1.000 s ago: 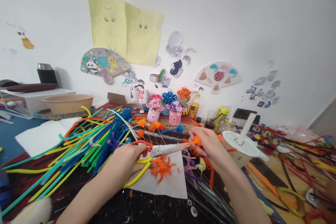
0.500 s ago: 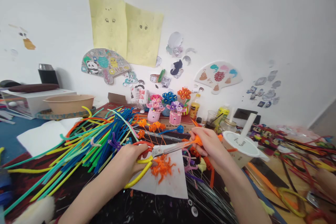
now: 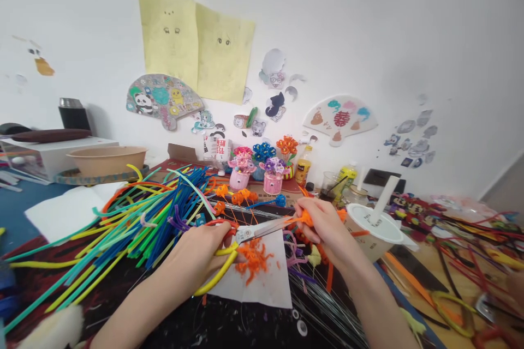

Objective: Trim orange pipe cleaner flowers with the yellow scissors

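My left hand (image 3: 210, 242) is closed around the red and yellow handles of a pair of scissors (image 3: 249, 233). The blades point right, and their tips meet an orange fuzzy pipe cleaner piece (image 3: 305, 218). My right hand (image 3: 323, 223) pinches that piece; its fingers cover part of it. Below the blades, a heap of orange fuzz clippings (image 3: 252, 263) lies on a white paper sheet (image 3: 270, 295). Behind the scissors are several orange curled pipe cleaner flowers (image 3: 245, 195) on thin stems and a blue one (image 3: 280, 200).
A large pile of coloured pipe cleaners (image 3: 164, 229) spreads at left. Small pots of pipe cleaner flowers (image 3: 273, 182) stand at the back. A lidded paper cup (image 3: 374, 223) is beside my right forearm. Thin wires (image 3: 323, 302) lie in front. Another person's hand (image 3: 516, 286) shows at far right.
The scissor blades have shifted very slightly, their tips still at the orange piece. Both hands keep their grips, and the rest stays almost the same.
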`<action>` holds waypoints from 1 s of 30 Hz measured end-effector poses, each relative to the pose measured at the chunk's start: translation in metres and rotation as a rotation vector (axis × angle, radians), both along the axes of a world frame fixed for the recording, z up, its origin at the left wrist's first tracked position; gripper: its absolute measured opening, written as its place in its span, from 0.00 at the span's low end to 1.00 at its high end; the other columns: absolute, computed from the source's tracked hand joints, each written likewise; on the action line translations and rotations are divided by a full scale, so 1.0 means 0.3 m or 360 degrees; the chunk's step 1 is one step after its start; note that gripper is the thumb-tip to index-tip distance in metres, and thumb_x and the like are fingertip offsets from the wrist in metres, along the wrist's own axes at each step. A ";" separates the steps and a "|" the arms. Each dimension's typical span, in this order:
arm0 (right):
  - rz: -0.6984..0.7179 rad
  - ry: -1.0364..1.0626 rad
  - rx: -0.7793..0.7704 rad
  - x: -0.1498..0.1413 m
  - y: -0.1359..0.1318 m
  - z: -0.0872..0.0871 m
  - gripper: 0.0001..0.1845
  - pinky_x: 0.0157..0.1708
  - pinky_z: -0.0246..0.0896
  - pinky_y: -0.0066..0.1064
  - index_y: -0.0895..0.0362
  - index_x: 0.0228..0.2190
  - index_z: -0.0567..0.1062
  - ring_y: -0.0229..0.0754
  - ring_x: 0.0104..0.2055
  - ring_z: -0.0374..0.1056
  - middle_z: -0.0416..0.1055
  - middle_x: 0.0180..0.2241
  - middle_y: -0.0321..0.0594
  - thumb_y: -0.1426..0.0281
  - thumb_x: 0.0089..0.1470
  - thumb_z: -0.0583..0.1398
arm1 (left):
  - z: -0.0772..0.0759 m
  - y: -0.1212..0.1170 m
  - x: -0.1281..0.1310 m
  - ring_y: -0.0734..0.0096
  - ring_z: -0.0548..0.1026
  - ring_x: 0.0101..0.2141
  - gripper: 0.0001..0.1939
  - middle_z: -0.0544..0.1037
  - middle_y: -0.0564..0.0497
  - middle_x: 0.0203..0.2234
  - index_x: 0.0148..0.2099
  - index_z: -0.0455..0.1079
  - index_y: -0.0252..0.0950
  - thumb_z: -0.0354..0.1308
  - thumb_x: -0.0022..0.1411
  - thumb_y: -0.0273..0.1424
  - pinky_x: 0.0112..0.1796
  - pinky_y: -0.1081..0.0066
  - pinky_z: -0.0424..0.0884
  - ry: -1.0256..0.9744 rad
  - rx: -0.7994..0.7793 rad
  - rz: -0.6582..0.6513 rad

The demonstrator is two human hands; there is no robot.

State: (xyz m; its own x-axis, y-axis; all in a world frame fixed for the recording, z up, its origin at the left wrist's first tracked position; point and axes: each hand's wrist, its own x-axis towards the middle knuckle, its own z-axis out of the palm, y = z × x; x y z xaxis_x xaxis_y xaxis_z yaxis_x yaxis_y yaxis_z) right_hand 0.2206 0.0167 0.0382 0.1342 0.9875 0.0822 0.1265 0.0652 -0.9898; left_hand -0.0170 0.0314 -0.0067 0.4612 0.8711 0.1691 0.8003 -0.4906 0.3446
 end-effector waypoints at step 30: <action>0.0028 0.0119 0.0030 -0.009 0.003 -0.022 0.11 0.12 0.30 0.21 0.56 0.17 0.63 0.27 0.08 0.43 0.55 0.08 0.27 0.64 0.46 0.55 | 0.014 -0.017 0.012 0.70 0.63 0.21 0.16 0.66 0.57 0.20 0.29 0.58 0.40 0.55 0.56 0.47 0.24 0.73 0.50 -0.0025 -0.0075 -0.0066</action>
